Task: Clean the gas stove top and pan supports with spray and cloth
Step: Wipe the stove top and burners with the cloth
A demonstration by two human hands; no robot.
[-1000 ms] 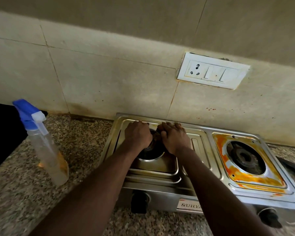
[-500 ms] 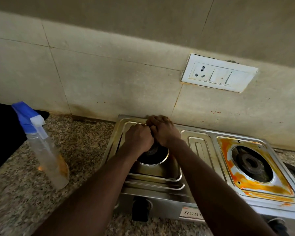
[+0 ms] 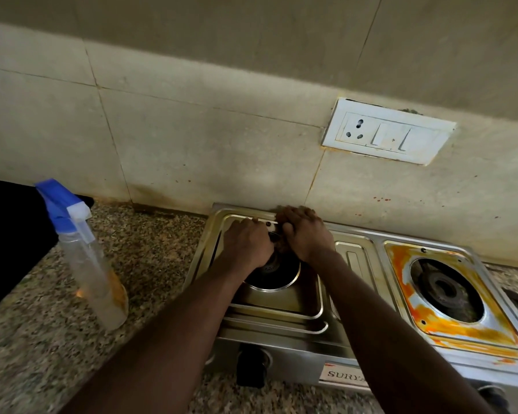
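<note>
Two hands meet over the rear of the left burner point(image 3: 277, 271) of a stainless-steel two-burner gas stove point(image 3: 356, 255).

The left hand point(image 3: 247, 243) and right hand point(image 3: 307, 234) lie knuckles-up and almost touching at the burner's rear rim, fingers curled down. Each grip is hidden under the hand, so whether it is clamped on anything cannot be told. The right burner tray point(image 3: 401, 264) is streaked orange. A clear plastic spray bottle with a blue-and-white trigger head point(image 3: 93, 264) stands on the speckled granite counter point(image 3: 162, 249), left of the stove and apart from it.
</note>
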